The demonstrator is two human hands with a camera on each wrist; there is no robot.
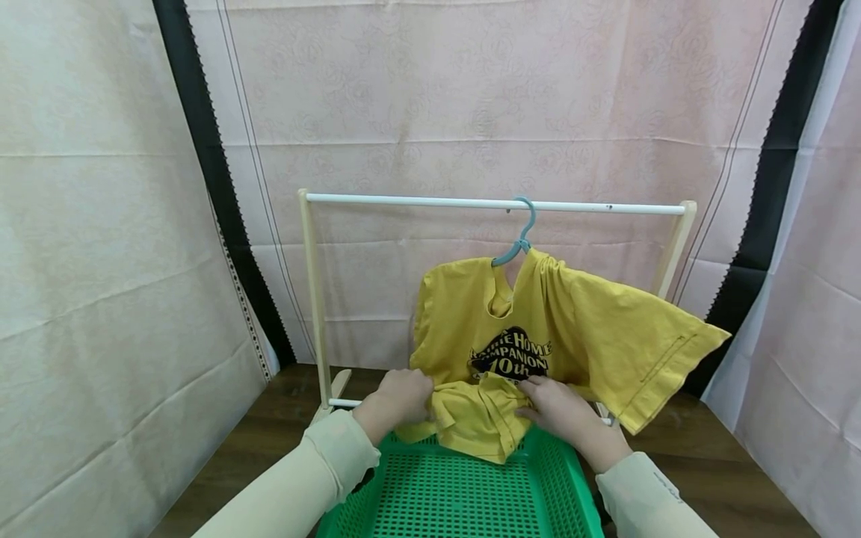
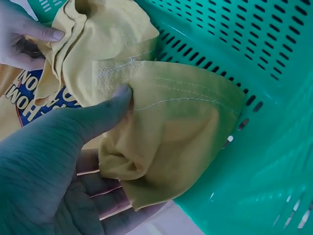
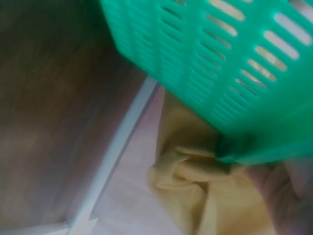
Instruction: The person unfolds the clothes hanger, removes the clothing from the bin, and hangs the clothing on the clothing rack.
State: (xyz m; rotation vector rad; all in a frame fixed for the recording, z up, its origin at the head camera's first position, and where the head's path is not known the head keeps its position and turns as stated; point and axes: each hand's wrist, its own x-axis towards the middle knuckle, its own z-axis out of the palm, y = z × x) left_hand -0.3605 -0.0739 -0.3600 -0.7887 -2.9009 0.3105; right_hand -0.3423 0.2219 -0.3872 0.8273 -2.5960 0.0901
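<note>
A yellow T-shirt [image 1: 447,299] with a dark printed logo hangs on a light blue hanger [image 1: 531,217], hooked over the white bar [image 1: 403,200] of a rack. Its lower part is bunched up in front. My left hand [image 1: 400,400] holds the bunched cloth at the left; the left wrist view shows the thumb over the stitched hem [image 2: 171,93] and the fingers beneath. On the other side my right hand [image 1: 561,407] pinches the cloth, its thumb [image 2: 51,33] on top of a fold. The right wrist view is blurred, and that hand is mostly hidden behind the basket.
Below the hands is a green perforated basket [image 1: 457,497] on a dark wooden table [image 1: 229,478]. The rack's cream side posts [image 1: 315,299] stand left and right. Pale cloth sheets [image 1: 471,90] hang behind and at both sides. The right sleeve [image 1: 666,359] spreads outward.
</note>
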